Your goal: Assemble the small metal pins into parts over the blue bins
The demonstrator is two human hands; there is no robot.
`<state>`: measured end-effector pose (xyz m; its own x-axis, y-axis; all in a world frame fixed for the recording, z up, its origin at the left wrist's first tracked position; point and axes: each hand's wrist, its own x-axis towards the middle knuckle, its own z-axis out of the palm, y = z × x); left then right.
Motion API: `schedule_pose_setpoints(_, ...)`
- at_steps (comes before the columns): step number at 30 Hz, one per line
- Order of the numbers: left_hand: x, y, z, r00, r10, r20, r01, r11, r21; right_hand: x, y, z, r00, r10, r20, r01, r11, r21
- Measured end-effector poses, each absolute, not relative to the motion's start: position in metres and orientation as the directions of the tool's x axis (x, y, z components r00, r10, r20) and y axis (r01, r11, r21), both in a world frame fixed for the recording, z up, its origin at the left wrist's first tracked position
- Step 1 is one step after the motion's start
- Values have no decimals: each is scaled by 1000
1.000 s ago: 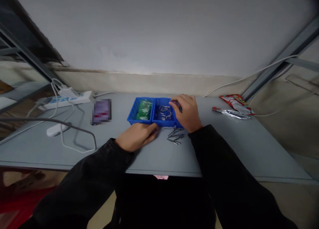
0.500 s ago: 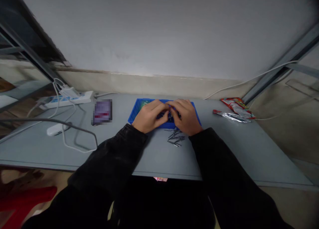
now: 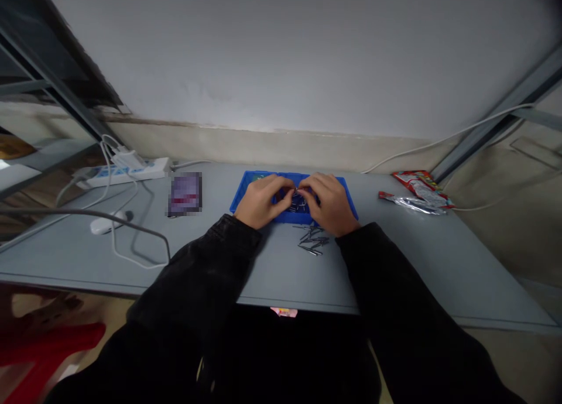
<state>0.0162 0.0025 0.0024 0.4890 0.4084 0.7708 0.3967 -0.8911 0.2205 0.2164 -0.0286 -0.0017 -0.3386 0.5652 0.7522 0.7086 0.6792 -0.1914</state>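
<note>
The left arm (image 3: 193, 281) and right arm (image 3: 395, 293), black-sleeved, reach forward and converge. The left hand (image 3: 262, 201) and right hand (image 3: 329, 201) face each other, backs up, fingers (image 3: 282, 183) bent, tips close together; any grip is too small to tell.

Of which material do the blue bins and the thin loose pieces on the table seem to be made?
Blue bins: probably plastic, smooth, given their even colour and thin rims.
Thin loose pieces: likely metal, grey and shiny, judging by glints along them.

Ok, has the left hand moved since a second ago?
Yes. Judged against the blue bins, the left hand has moved forward and somewhat rightward, from their near edge to over them, now close to the right hand.
</note>
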Motion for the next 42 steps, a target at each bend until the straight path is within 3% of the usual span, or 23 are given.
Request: schedule_pose_setpoints(42, 17, 1, 2, 502, 415, 759, 440, -878, 189, 216, -28, -1, -360, 582, 729, 704, 683, -197)
